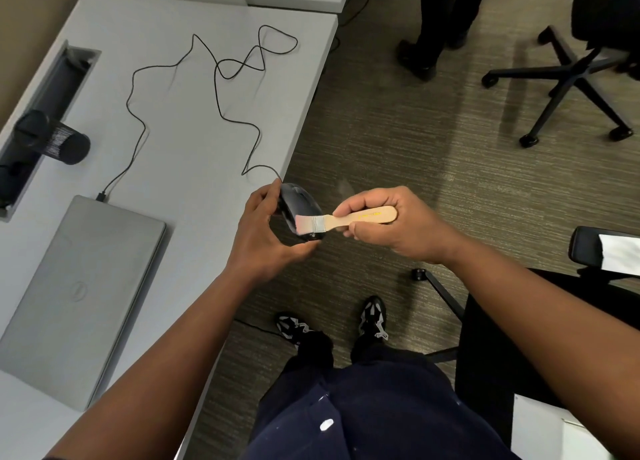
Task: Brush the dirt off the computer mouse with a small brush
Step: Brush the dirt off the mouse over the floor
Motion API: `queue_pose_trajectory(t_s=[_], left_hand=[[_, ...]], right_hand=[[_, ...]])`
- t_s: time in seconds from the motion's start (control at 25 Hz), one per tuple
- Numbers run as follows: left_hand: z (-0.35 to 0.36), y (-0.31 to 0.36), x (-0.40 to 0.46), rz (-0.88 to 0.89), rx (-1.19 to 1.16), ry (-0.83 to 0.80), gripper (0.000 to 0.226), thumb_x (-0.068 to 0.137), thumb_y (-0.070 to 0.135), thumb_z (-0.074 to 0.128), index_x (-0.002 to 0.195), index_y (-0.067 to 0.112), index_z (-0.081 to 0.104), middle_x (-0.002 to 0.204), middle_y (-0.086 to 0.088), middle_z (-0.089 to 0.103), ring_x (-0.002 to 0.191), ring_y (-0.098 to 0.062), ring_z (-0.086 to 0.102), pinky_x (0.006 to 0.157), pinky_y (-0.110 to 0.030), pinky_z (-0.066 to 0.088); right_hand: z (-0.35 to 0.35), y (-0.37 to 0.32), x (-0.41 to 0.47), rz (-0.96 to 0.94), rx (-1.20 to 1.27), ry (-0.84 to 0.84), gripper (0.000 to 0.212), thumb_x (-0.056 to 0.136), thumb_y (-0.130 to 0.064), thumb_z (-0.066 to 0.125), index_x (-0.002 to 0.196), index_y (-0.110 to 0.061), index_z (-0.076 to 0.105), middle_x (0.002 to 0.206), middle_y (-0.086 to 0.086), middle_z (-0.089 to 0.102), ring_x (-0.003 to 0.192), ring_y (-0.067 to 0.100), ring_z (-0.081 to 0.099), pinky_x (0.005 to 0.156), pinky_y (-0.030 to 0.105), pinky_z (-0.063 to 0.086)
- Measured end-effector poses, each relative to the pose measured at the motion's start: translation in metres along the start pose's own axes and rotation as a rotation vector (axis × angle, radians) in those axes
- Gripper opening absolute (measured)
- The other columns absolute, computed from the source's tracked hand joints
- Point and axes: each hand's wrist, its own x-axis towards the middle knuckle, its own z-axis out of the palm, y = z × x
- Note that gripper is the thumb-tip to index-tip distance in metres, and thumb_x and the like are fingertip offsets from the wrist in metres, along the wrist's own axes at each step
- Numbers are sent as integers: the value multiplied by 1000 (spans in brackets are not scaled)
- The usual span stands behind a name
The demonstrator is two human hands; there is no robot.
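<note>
Black mouse (298,207) sat gripped in my left hand (265,237) past the desk (194,140) edge | right hand (398,224) clasped brush (346,219), bristles on shell | brushing step; next I judged short outward strokes.

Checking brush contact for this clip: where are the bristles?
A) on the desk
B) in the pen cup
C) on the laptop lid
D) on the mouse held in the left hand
D: the right hand holds the brush with its bristles against the mouse, which the left hand holds up past the desk edge.
</note>
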Motion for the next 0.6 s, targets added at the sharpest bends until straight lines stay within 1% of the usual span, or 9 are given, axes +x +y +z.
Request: queue_pose_trajectory(t_s=[0.08,0.2,0.28,0.36,0.44,0.52,0.6], left_hand=[[1,0,0,-2,4,2,122,67,43,98,165,19,29,156,3,40,127,-5,49,94,-4,36],[2,-1,0,5,17,7,121,66,45,98,164,19,32,156,3,42,129,-7,50,96,-9,39],[2,-3,0,2,8,-1,122,65,45,99,164,18,32,155,4,42,130,-9,51,98,-12,41],[2,-5,0,-3,0,-12,124,64,46,99,164,18,31,154,4,42,129,-9,52,100,-15,44],[2,-6,0,-12,-4,-18,125,64,49,98,165,19,31,154,5,42,129,-10,52,104,-22,49],[2,-6,0,-30,-16,-25,126,63,51,98,165,20,30,152,8,41,129,-10,52,106,-27,51],[1,-7,-1,-34,-32,-39,126,63,51,98,165,21,30,151,9,41,128,-10,52,107,-29,53]], right_hand=[[-1,2,0,23,-30,-15,24,93,2,68,108,-14,78,87,14,76,67,18,55,54,20,42],[-3,6,0,27,-86,-40,25,91,1,69,103,-18,80,75,13,66,57,11,48,51,21,38],[-6,6,1,40,-127,-39,28,91,2,68,101,-21,80,69,1,63,55,7,48,51,21,38],[-9,4,2,50,-176,-35,29,90,2,68,101,-22,80,68,-6,63,55,6,48,51,21,39],[-13,3,2,64,-227,-36,30,89,2,67,101,-23,80,68,-9,64,56,7,50,52,23,40],[-16,4,2,80,-280,-28,31,88,0,67,101,-26,80,68,-9,65,56,8,51,53,24,41],[-20,4,1,77,-347,4,33,87,-1,67,99,-29,80,71,-5,70,57,9,52,54,26,43]])
